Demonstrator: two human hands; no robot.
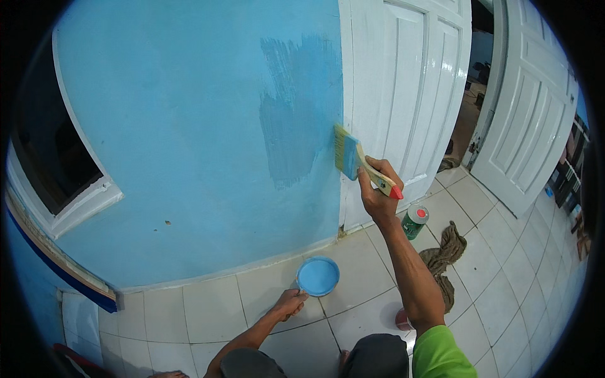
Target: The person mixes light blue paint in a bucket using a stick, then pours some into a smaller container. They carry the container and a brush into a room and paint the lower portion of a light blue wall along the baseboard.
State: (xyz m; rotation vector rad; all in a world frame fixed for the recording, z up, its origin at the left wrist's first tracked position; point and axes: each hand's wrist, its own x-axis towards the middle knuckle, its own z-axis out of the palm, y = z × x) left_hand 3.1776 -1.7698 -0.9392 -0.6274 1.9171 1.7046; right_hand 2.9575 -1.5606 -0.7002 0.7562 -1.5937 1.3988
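My right hand (380, 189) is closed round the wooden handle of a wide paintbrush (367, 165). The handle has a red tip. Its bristles are at the right edge of the light blue wall (189, 126), beside the white door frame; whether they touch cannot be made out. A darker blue painted patch (293, 126) covers part of that wall, up and left of the brush. Low down, my left hand (290, 303) grips the near left side of a round container of blue paint (317, 276), held over the tiles.
White panelled doors (403, 94) stand at the right, one open (526, 113). On the tiled floor (211, 309) are a green can (414, 220), a crumpled brown cloth (444, 258) and a reddish can (403, 319) by my knee. A white-framed window (88, 201) is at the left.
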